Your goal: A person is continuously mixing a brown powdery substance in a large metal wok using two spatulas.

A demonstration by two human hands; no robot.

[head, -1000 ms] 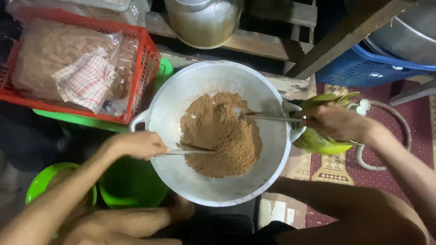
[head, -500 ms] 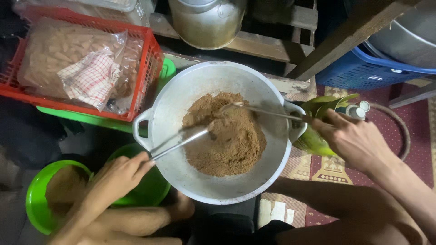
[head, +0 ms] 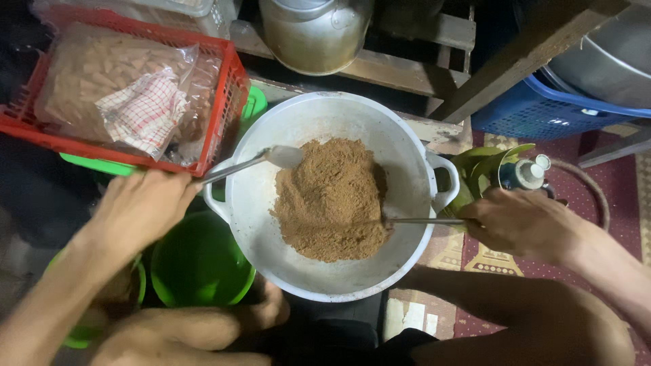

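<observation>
- Since the earlier frame, the left hand (head: 139, 210) has risen from beside the green bowls to the white bowl's near-left rim, lifting its spoon (head: 281, 157) so the spoon head now hovers over the left edge of the brown powder (head: 332, 200). The right hand (head: 525, 224) has dropped lower along the right rim, and its spoon (head: 420, 221) now enters the heap low on the right side.
- The left fingers are curled shut around the spoon's handle; the spoon head, out beyond them toward the bowl's middle, looks nearly empty.
- The right fingers are closed on the second spoon's thin handle, with its head buried in the powder just past the rim.
- The powder sits in a mound in the middle of the large white bowl (head: 271, 224), between the two hands.
- An empty green bowl (head: 200, 261) lies just below the left fingers; a red crate (head: 224, 102) holding bagged goods stands just above them. A green pouch and a capped bottle (head: 529, 173) sit just above the right fingers.
- Judged from this position, working the powder well would mean keeping both spoons low and drawing them toward the centre, so nothing spills over the rim.
</observation>
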